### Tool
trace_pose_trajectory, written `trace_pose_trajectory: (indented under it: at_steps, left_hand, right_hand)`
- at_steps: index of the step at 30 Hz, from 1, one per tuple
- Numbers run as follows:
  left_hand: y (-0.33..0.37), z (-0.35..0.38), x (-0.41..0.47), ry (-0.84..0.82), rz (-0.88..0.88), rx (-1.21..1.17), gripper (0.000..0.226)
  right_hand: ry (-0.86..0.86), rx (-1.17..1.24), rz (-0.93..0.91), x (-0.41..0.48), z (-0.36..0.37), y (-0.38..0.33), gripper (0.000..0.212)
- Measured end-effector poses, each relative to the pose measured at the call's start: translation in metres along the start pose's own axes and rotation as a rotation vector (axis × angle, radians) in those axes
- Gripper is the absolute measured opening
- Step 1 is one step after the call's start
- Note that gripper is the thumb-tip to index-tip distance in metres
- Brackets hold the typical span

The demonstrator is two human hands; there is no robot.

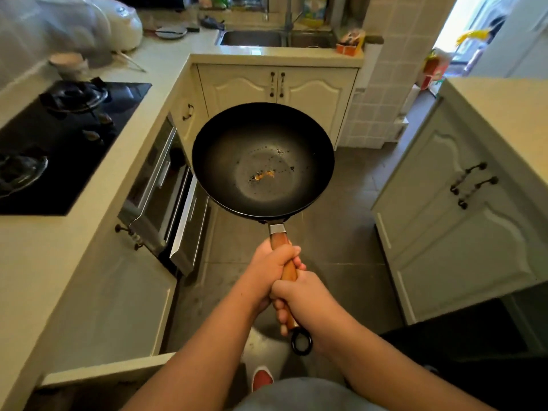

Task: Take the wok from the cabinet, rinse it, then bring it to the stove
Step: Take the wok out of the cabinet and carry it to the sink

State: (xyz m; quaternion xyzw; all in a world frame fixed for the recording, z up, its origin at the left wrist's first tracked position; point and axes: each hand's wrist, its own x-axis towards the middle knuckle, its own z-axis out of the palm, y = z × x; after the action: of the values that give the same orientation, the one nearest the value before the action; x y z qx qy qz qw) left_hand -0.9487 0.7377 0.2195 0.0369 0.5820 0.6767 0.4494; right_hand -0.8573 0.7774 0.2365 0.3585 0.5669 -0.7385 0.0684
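Note:
A black wok [262, 158] with a wooden handle hangs level over the floor in the middle of the view, with a small orange-brown residue at its bottom. My left hand [274, 264] grips the handle's upper part. My right hand [299, 298] grips it lower down, just above the black hanging ring. The steel sink [252, 38] with its tap lies straight ahead in the far counter. The black glass stove [59, 137] with two burners sits in the counter on the left. A cabinet door [98, 372] stands open at lower left.
A rice cooker [124, 25], a cup [68, 65] and a plate [171, 31] stand on the left counter behind the stove. An oven-like appliance [160, 185] is built in under the stove. White cabinets [444, 226] line the right side. The grey tiled floor runs between.

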Motion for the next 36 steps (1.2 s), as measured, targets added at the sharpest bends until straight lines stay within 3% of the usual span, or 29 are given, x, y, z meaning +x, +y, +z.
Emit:
trace_pose_trajectory:
  at_steps: [11,26,36]
  left_hand:
    - [0.062,0.003,0.133,0.026,-0.046,0.042,0.005]
    - [0.171,0.063,0.361,0.151,-0.030,-0.066,0.005]
    - [0.229,0.030,0.496,0.152,-0.106,-0.104,0.008]
  right_hand:
    - [0.009,-0.013,0.033,0.119,-0.036,-0.081,0.002]
    - [-0.120,-0.092,0.027,0.307,-0.151,-0.244,0.013]
    - [-0.114,-0.157,0.120,0.431,-0.159,-0.329,0.010]
